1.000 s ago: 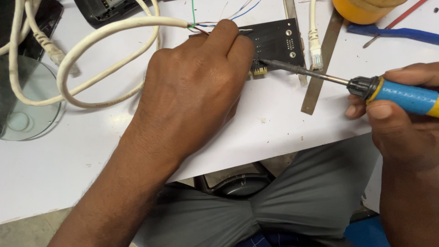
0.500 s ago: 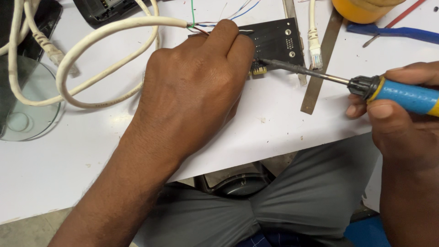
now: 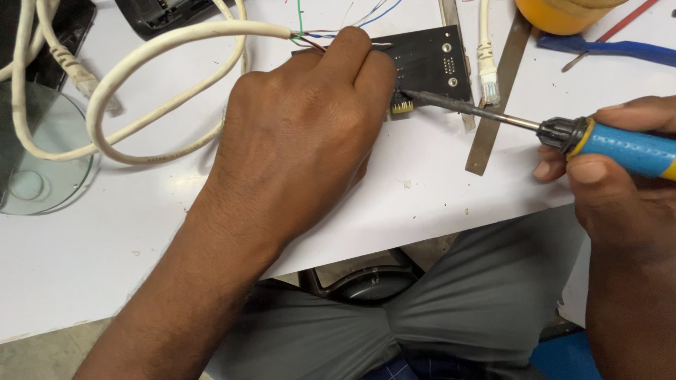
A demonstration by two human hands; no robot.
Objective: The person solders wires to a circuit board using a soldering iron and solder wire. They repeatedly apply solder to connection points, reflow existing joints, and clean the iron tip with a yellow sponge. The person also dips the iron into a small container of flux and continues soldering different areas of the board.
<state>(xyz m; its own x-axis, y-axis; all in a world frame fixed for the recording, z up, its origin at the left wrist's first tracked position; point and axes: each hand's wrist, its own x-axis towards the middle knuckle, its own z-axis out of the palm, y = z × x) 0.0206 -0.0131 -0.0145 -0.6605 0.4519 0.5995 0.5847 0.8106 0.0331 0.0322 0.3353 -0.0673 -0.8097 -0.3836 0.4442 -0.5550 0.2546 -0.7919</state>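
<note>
A black circuit board (image 3: pixel 429 67) is pinned flat on the white table (image 3: pixel 141 232) by the left hand (image 3: pixel 303 141), which lies palm-down over the board's left part with fingers pressed on it, so only the right part of the board can be seen, out toward the far side of the table. A blue-handled soldering iron (image 3: pixel 535 127) is gripped firmly in the right hand (image 3: pixel 620 190) at the right edge of the scene, thumb and fingers wrapped round the handle just behind the black collar. The metal tip is laid against the board's near edge, right beside a small row of gold pins (image 3: pixel 402 106) and just off the left hand's knuckles. A white network cable (image 3: pixel 155 53) is looped across the far-left of the table — its stripped end is fanned into thin coloured wires (image 3: pixel 331 28) that disappear under the left fingertips. A second white cable with a clear plug (image 3: pixel 487 70) is laid just right of the board, beside a flat metal strip (image 3: pixel 500 98). A round glass disc (image 3: pixel 42 162) is parked at the far left, well apart from the work — grey trousers (image 3: pixel 451 309) are seen below the table's near edge.
</note>
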